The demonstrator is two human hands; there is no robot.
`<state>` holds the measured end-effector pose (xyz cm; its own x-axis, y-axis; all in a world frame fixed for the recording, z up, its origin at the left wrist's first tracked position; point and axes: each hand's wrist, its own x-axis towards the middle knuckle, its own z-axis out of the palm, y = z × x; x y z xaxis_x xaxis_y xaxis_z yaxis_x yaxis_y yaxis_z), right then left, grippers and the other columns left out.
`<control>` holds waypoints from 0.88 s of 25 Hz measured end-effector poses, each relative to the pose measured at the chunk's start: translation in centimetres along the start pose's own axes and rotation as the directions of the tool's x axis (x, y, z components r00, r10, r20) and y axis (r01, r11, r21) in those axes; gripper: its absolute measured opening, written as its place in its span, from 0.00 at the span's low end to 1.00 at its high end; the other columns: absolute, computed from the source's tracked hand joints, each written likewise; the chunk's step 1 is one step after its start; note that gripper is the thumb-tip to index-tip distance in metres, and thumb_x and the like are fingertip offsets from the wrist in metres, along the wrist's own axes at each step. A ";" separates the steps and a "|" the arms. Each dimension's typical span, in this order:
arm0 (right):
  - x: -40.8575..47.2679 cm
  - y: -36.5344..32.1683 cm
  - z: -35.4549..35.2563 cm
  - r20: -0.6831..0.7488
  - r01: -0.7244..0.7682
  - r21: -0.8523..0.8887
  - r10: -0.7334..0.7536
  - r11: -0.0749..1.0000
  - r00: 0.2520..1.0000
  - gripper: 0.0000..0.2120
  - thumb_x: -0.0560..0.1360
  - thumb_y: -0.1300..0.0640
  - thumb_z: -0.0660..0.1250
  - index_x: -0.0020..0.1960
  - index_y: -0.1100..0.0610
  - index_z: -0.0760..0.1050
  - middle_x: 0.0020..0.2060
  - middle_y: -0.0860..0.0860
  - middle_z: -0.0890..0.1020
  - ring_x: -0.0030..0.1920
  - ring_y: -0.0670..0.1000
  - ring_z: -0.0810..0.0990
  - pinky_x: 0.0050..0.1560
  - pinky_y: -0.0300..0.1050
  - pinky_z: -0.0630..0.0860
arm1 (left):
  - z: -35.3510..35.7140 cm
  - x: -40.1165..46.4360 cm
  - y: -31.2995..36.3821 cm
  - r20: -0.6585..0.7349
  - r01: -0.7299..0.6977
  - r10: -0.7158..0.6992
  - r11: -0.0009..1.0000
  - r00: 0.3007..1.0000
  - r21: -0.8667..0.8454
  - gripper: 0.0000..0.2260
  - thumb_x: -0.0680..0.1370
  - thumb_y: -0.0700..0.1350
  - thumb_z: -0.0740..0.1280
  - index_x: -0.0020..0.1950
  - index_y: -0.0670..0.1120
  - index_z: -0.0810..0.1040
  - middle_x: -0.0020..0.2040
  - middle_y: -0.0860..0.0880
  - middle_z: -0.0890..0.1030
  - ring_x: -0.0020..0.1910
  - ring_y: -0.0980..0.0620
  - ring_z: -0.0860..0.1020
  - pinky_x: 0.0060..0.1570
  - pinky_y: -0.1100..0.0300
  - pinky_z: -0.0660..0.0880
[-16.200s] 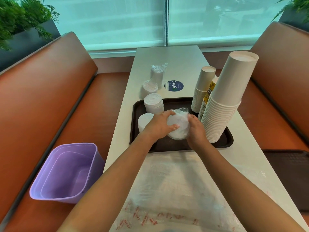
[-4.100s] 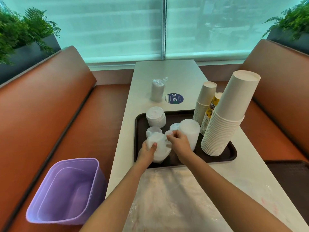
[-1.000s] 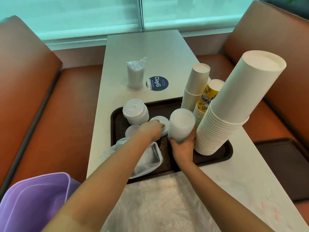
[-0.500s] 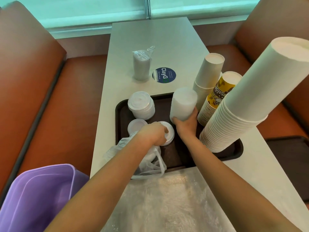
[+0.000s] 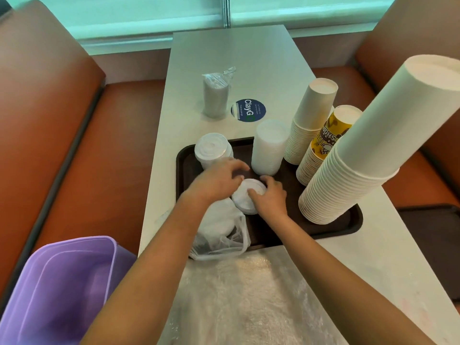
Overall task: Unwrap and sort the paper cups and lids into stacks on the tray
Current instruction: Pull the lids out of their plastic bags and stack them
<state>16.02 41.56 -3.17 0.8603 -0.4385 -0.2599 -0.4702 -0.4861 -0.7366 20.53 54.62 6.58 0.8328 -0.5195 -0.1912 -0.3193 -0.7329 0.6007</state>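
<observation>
A dark brown tray holds a tall white lid stack, a shorter lid stack, a white cup stack, a yellow printed cup stack and a large leaning cup stack. Between my hands lies a low lid pile. My right hand grips it, thumb on top and fingers round its far edge. My left hand hovers beside it with fingers spread and loosely bent; what lies beneath the palm is hidden. An empty plastic wrapper lies on the tray's near left corner.
A wrapped pack stands on the white table behind the tray, beside a blue round sticker. A purple bin sits on the left bench. A large plastic sheet covers the near table. A second dark tray lies at the right.
My right hand set the tall lid stack down at the tray's back, let it go, and moved onto the low lid pile. My left hand stayed by that pile.
</observation>
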 end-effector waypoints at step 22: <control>-7.7 -5.0 -3.2 0.395 -0.480 0.726 0.274 0.493 0.877 0.13 0.76 0.73 0.55 0.42 0.58 0.71 0.39 0.59 0.74 0.36 0.54 0.74 0.35 0.46 0.73 | 3.6 -8.4 -2.8 -0.170 0.286 -0.242 0.904 0.955 0.318 0.20 0.78 0.50 0.63 0.69 0.50 0.69 0.63 0.48 0.76 0.60 0.48 0.74 0.57 0.57 0.71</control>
<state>11.14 44.95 4.47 0.7035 -0.2191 -0.6760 -0.5023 0.5197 -0.6911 12.78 59.40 3.70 0.9498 -0.2439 -0.1960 -0.1943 -0.9507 0.2415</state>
